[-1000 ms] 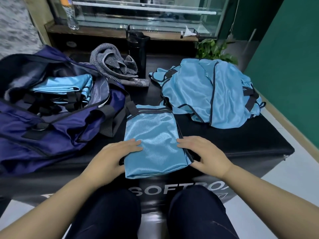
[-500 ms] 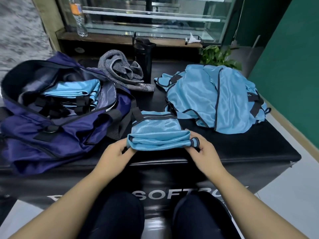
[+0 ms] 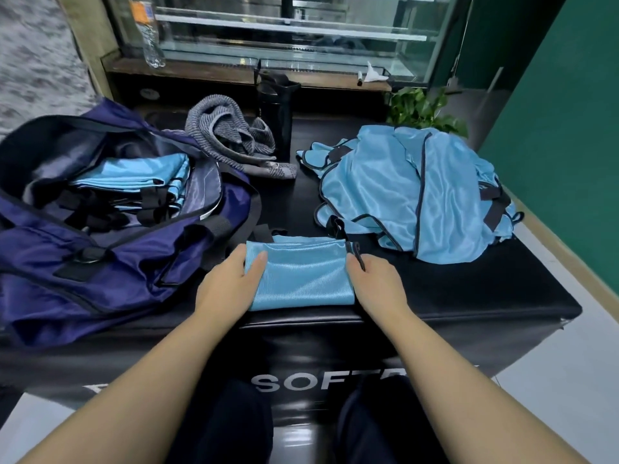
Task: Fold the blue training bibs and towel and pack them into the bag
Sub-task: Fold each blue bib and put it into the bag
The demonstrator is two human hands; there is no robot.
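A folded bib [image 3: 301, 279] is pinched at its side edges by the left hand [image 3: 227, 284] and right hand [image 3: 376, 284] on the bench [image 3: 469, 296]. Limp, slippery fabric is best gripped at both ends. Beyond, the bag [image 3: 110, 256] and unfolded bibs [image 3: 408, 192] are seen.

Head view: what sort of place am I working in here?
Likely a gym or sports club lobby: a black padded vault box printed "SOFT", a pile of blue training bibs, and a glass display counter behind them.
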